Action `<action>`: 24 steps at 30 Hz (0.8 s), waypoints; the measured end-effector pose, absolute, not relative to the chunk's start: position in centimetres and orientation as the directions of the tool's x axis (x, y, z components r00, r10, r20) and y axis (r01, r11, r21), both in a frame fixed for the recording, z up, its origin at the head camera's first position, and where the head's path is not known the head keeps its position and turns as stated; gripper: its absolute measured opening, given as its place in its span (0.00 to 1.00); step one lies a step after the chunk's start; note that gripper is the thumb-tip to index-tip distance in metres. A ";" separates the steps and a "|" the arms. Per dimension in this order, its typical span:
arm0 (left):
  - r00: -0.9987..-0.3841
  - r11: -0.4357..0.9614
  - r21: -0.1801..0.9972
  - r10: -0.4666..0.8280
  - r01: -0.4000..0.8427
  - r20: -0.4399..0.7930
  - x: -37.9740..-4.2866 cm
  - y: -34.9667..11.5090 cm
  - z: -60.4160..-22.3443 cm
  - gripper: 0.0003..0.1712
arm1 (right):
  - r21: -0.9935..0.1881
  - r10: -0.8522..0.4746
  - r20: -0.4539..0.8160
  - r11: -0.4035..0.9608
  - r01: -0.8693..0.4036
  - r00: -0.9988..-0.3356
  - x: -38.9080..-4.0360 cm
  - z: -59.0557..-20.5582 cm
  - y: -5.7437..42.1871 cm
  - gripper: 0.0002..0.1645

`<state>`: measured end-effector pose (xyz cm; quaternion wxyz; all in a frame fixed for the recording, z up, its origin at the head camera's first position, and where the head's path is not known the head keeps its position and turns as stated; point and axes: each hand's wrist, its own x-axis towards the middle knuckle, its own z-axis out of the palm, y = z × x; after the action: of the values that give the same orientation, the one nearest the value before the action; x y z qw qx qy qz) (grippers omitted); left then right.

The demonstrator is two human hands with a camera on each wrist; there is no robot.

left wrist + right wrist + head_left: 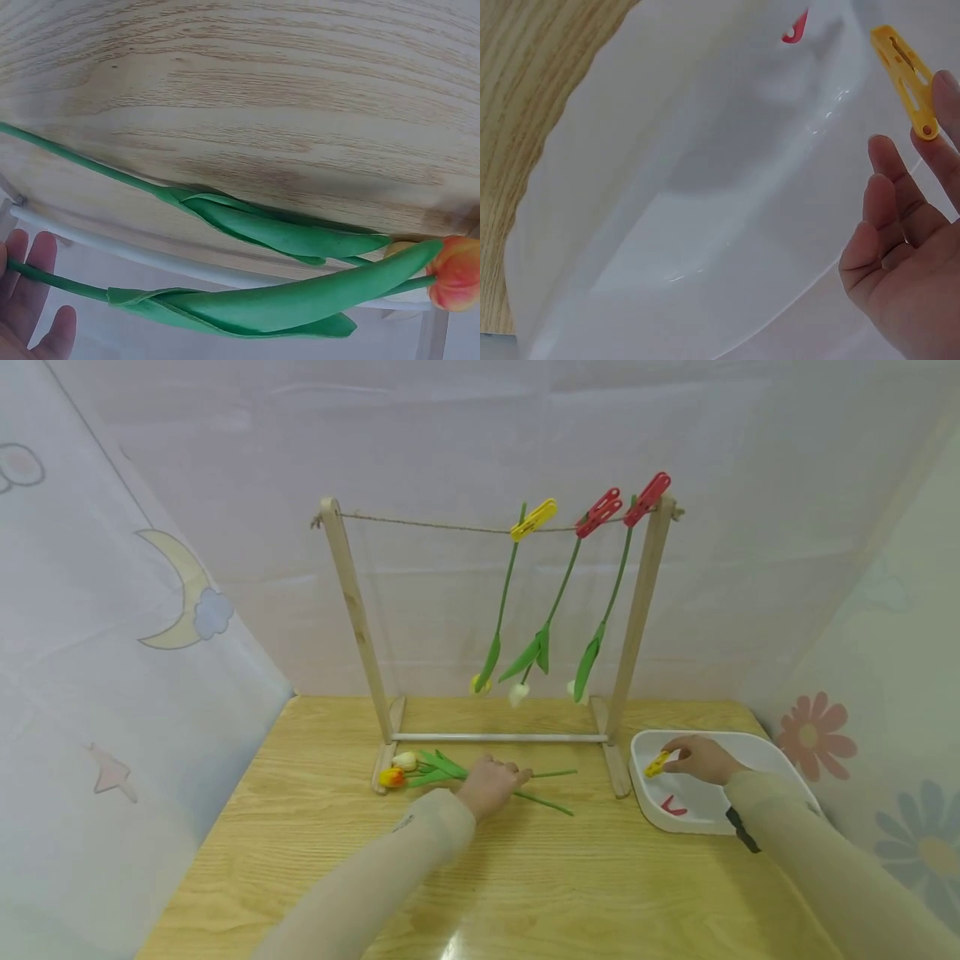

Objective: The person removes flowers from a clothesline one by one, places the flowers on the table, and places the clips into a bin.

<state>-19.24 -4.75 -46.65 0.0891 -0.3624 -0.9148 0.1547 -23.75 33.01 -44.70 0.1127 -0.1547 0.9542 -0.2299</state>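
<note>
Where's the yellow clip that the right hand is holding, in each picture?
Head: right side, below the middle, the yellow clip is pinched in the right hand over the white tray.
Left wrist: not in this picture.
Right wrist: upper right, by the fingertips.
Shared landmark: the wooden table, which shows in all three views.

Rack (359, 627) stands on tbl (262, 827) | 2 loose tulips (445, 765) before crossbar (498, 737) | tray (705, 799) R of rack, peg (673, 809) in it | 3 hung tulips (543, 648) on cord's (427, 524) R half
</note>
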 end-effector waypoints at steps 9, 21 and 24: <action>-0.711 0.675 -0.329 0.703 0.660 0.014 -19.5 -4.3 -47.9 0.28 | -0.485 -0.369 -0.183 0.840 -0.243 -0.911 -24.4 -46.1 33.4 0.25; -0.695 0.650 -0.395 0.718 0.650 0.036 -19.2 -3.6 -49.2 0.22 | -0.480 -0.401 -0.255 0.842 -0.245 -0.880 -24.5 -46.4 33.2 0.22; -0.690 0.634 -0.419 0.724 0.650 0.024 -19.2 -3.4 -49.7 0.22 | -0.450 -0.405 -0.281 0.856 -0.254 -0.870 -24.7 -46.6 33.1 0.22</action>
<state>-19.22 -3.44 -49.67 0.0950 -0.3822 -0.8988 0.1924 -24.72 33.13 -46.60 0.1861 -0.1743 0.9452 -0.2039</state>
